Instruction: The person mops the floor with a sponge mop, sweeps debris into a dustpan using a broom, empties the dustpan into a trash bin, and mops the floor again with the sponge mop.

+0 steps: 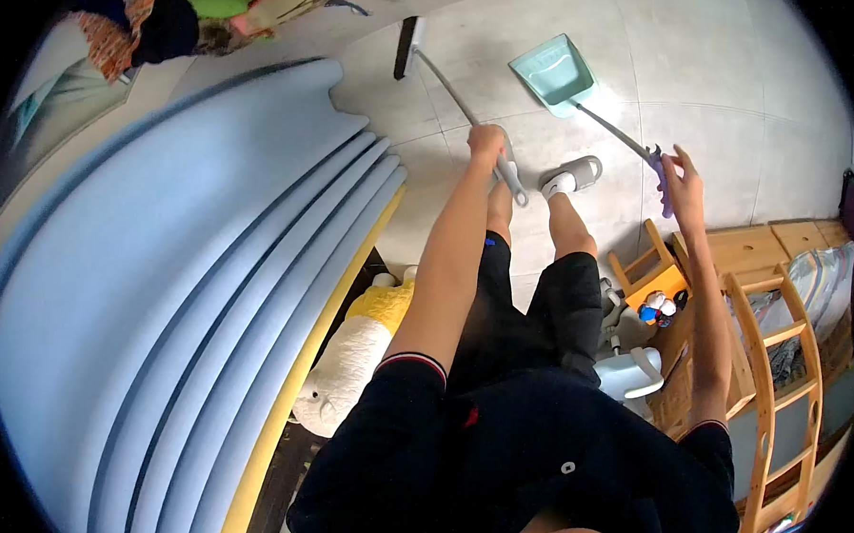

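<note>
My left hand (pixel 487 143) is wrapped round the grey handle of a broom (pixel 451 91). The broom's dark-bristled, white-backed head (pixel 409 48) lies ahead on the left. At the right, my right hand (pixel 683 190) holds the purple grip of a long-handled dustpan (pixel 555 75), some of its fingers lifted off the grip. The dustpan's pale green scoop faces up on the floor, to the right of the broom head and apart from it. I cannot make out anything inside the scoop.
Large light-blue folded panels (pixel 190 247) stand along the left. Colourful cloths (pixel 209 9) hang at the upper left. A plush toy (pixel 351 363) lies beside my left arm. To the right are a small wooden chair (pixel 657 277) and a wooden ladder (pixel 775 377). Grey tiled floor (pixel 703 59) stretches ahead.
</note>
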Demonstrator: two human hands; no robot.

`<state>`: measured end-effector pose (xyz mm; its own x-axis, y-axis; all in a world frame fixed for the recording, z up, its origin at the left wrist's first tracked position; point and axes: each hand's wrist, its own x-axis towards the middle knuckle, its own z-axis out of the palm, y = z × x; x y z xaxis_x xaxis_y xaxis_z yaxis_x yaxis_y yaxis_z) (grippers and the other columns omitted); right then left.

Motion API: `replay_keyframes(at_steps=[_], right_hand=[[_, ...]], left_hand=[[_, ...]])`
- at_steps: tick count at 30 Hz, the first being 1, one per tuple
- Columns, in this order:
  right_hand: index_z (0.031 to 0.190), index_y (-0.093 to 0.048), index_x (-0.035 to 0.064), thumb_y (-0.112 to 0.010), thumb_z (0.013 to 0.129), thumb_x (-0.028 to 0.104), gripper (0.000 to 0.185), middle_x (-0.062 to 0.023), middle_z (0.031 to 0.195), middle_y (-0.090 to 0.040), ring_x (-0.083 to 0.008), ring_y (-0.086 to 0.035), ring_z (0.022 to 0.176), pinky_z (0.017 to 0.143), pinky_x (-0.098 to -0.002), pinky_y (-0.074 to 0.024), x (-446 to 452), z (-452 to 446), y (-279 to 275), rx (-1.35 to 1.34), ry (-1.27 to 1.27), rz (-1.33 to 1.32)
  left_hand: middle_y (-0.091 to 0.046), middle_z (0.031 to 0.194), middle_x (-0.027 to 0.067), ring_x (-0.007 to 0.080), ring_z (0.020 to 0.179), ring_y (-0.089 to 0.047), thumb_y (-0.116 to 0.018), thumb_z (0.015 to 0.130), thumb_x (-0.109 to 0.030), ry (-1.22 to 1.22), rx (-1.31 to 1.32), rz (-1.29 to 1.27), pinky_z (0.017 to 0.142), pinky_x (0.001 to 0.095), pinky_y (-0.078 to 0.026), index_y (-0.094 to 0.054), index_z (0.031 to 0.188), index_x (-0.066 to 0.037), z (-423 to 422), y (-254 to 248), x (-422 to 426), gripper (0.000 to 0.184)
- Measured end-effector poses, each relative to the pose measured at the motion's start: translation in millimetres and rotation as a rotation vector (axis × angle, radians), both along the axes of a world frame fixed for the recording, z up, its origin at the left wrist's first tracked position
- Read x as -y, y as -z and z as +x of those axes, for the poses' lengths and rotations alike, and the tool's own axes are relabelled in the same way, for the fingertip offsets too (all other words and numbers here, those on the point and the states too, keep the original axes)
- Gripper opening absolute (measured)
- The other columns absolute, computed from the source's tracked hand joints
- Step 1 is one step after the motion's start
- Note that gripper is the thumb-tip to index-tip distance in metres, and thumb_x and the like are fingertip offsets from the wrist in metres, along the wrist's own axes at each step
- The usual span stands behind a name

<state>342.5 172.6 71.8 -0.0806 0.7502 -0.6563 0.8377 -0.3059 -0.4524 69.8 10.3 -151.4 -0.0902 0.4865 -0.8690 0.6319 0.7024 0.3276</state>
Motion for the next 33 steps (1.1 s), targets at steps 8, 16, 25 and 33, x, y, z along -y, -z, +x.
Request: replay_keyframes(at_steps=[8,16,25,33], right_hand=[[0.111,-0.051,-0.0005,-0.051,0.087,0.030,0.039,-0.0082,0.066,-0.053,-0.0116,-0.049,0.057,0.052,-0.0261,-0.0398,58.0,8.3,11.2,-0.128,0.048,0.042],[0.106,-0.051,0.0030,-0.054,0.082,0.027,0.034,-0.0207,0.070,-0.060,-0.0376,-0.058,0.066,0.058,-0.0424,-0.0465,27.1,-39.9,30.5,0.301,-0.245,0.183],[0.088,-0.059,0.0085,-0.058,0.081,0.029,0.022,-0.0162,0.067,-0.060,-0.0346,-0.058,0.059,0.052,-0.0401,-0.0466,13.6,-19.3,54.1,0.284,-0.460,0.479],[0.094,-0.060,0.0095,-0.056,0.082,0.033,0.027,-0.0170,0.064,-0.060,-0.0338,-0.059,0.058,0.051,-0.0386,-0.0468,13.4,-34.6,58.3,0.362,-0.524,0.457]], left_hand=[[-0.057,0.092,0.0262,0.0346,0.087,-0.058,-0.043,0.082,-0.019,-0.522,-0.119,-0.039,0.074,0.0458,-0.046,-0.055,0.095,0.003,61.4,-3.3,64.5,0.029],[-0.056,0.075,0.0273,0.0348,0.059,-0.058,-0.037,0.086,-0.028,-1.003,-0.117,-0.197,0.058,0.0417,-0.047,-0.053,0.090,0.007,-24.7,-4.9,115.6,0.039],[-0.055,0.059,0.0145,0.0240,0.050,-0.056,-0.052,0.074,-0.015,-0.565,-0.010,0.213,0.047,0.0368,-0.045,-0.056,0.075,0.000,-23.8,51.9,53.0,0.016],[-0.058,0.052,0.0093,0.0227,0.046,-0.058,-0.059,0.068,-0.020,-0.388,0.051,0.054,0.049,0.0350,-0.048,-0.062,0.055,-0.003,79.7,60.5,65.3,0.021]])
